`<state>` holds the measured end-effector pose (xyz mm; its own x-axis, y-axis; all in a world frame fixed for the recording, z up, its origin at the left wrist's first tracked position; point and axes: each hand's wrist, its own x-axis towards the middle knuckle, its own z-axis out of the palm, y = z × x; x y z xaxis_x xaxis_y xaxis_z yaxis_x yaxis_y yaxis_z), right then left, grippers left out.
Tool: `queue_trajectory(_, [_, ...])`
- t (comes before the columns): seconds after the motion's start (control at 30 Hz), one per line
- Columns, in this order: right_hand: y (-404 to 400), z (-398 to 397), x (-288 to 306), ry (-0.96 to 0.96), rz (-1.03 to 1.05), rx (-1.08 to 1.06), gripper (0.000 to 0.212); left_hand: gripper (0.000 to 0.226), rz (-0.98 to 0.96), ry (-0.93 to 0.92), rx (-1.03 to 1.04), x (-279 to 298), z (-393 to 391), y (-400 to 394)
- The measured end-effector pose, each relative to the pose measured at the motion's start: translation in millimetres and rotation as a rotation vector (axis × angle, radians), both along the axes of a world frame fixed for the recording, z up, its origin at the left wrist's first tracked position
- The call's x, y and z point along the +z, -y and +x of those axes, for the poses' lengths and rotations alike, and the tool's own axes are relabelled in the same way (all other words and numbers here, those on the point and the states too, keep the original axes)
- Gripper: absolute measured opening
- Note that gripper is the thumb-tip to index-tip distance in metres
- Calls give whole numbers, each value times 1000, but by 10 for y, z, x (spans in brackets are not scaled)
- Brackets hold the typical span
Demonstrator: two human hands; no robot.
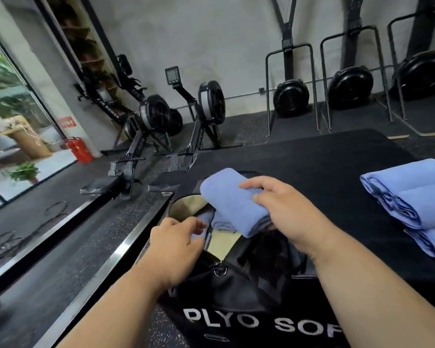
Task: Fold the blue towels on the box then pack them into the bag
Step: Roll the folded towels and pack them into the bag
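head view: your right hand (284, 209) grips a folded blue towel (232, 202) over the open mouth of the black bag (236, 280), which sits on the black box (312, 156). your left hand (176, 244) reaches into the opening, fingers loosely curled against another towel (201, 223) inside. two folded towels (412, 197) wait stacked at right.

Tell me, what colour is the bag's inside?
Tan lining, seen in the head view.
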<state>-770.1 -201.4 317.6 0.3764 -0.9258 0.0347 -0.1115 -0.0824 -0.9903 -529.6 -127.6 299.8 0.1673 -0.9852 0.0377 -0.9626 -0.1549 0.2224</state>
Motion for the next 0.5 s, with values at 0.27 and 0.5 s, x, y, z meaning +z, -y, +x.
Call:
queue_trajectory(0.27, [-134,597,-246,-126,86,-39,41,55,78,396,-129,-399,299,-140])
queue_trajectory(0.5, [-188,774,-339,-335,110,-13,55,16,-156,448,-160,-588,559,-185])
